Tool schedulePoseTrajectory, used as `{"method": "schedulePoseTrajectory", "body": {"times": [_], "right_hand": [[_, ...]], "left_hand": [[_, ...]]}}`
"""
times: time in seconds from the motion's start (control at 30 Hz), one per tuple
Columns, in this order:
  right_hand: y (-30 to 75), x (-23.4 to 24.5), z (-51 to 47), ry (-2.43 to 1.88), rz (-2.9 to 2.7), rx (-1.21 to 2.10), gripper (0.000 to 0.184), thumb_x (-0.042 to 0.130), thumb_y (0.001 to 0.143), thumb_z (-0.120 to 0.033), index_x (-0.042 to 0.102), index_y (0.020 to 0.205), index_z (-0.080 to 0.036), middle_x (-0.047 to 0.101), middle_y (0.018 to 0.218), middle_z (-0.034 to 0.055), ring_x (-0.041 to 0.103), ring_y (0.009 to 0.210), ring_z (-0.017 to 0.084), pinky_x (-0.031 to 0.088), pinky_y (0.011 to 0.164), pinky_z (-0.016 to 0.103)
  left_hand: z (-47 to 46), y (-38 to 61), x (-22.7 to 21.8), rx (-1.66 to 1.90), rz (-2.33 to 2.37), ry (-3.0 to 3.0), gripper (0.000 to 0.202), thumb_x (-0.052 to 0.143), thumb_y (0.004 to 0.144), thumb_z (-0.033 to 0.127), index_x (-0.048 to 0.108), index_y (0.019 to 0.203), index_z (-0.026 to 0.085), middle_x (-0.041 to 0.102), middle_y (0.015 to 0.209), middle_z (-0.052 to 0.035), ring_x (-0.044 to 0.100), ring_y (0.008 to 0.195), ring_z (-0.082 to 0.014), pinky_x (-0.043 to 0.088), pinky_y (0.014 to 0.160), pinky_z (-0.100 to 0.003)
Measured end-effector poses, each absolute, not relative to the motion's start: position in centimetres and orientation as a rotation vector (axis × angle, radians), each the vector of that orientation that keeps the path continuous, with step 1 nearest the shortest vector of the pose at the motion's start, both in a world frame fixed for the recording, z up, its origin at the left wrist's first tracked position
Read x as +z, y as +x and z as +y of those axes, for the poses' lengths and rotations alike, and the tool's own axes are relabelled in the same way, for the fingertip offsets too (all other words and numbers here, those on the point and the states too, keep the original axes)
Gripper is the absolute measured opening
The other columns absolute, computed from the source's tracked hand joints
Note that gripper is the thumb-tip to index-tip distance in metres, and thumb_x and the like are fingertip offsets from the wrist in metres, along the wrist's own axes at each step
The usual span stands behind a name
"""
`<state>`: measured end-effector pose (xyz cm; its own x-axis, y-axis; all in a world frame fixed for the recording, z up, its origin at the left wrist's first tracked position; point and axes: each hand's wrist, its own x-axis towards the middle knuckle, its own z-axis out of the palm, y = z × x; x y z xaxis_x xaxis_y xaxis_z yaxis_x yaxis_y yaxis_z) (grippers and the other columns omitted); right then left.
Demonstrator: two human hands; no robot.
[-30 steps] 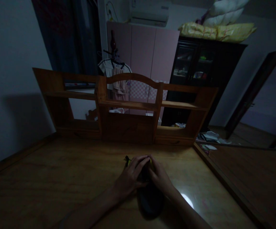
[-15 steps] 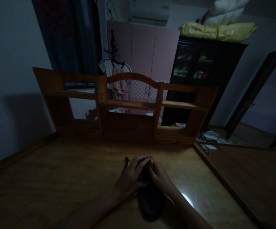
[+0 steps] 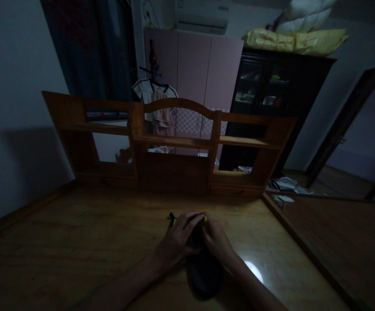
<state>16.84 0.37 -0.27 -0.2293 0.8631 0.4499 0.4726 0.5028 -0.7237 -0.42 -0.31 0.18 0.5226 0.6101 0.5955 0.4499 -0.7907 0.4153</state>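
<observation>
A dark oblong item (image 3: 206, 276), rounded at its near end like a shoe, lies on the wooden tabletop (image 3: 86, 233). Its far end has yellow parts, and a short black strap or tie (image 3: 171, 215) sticks out on the left. My left hand (image 3: 179, 237) curls over the far end from the left, its thumb lying across the top. From the right, my right hand (image 3: 215, 235) grips the same end, with fingertips meeting those of my left. The fingers cover most of the yellow part, and dim light hides the details.
A low wooden shelf unit (image 3: 174, 140) stands along the table's far edge. At the left rises a wall (image 3: 12, 151); a raised wooden rim (image 3: 300, 242) runs along the right. Wardrobes (image 3: 193, 69) and a dark cabinet (image 3: 278, 90) stand farther back.
The view has shifted very slightly. Both hands keep the same hold on the dark oblong item, which has not visibly moved.
</observation>
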Motion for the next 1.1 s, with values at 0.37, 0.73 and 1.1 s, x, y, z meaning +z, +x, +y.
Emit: {"method": "schedulePoseTrajectory", "body": {"times": [0.37, 0.73, 1.1], "right_hand": [[16.83, -0.31, 0.45, -1.089, -1.868, 0.551, 0.029, 0.043, 0.088, -0.017, 0.055, 0.114, -0.020, 0.068, 0.087, 0.0060, 0.064, 0.081, 0.021, 0.050, 0.074, 0.030], [17.02, -0.58, 0.59, -1.138, -1.875, 0.499, 0.039, 0.046, 0.085, -0.018, 0.052, 0.123, -0.019, 0.069, 0.092, 0.0079, 0.065, 0.085, 0.023, 0.050, 0.078, 0.035], [16.99, -0.26, 0.63, -1.111, -1.893, 0.537, 0.036, 0.046, 0.085, -0.015, 0.053, 0.121, -0.018, 0.069, 0.091, 0.0070, 0.065, 0.086, 0.023, 0.050, 0.079, 0.034]], "left_hand": [[-0.25, -0.32, 0.07, 1.150, 0.911, 2.577, 0.081, 0.071, 0.076, 0.025, 0.024, 0.142, 0.029, 0.039, 0.139, -0.0098, 0.038, 0.129, -0.0272, 0.037, 0.107, -0.047], [-0.59, -0.23, -0.03, 1.173, 0.931, 2.479, 0.088, 0.073, 0.074, 0.021, 0.020, 0.143, 0.031, 0.038, 0.138, -0.0088, 0.039, 0.128, -0.0272, 0.038, 0.106, -0.048], [-0.68, 0.22, 0.49, 1.202, 0.916, 2.338, 0.086, 0.073, 0.072, 0.026, 0.024, 0.142, 0.028, 0.038, 0.139, -0.0098, 0.038, 0.129, -0.0274, 0.037, 0.108, -0.048]]}}
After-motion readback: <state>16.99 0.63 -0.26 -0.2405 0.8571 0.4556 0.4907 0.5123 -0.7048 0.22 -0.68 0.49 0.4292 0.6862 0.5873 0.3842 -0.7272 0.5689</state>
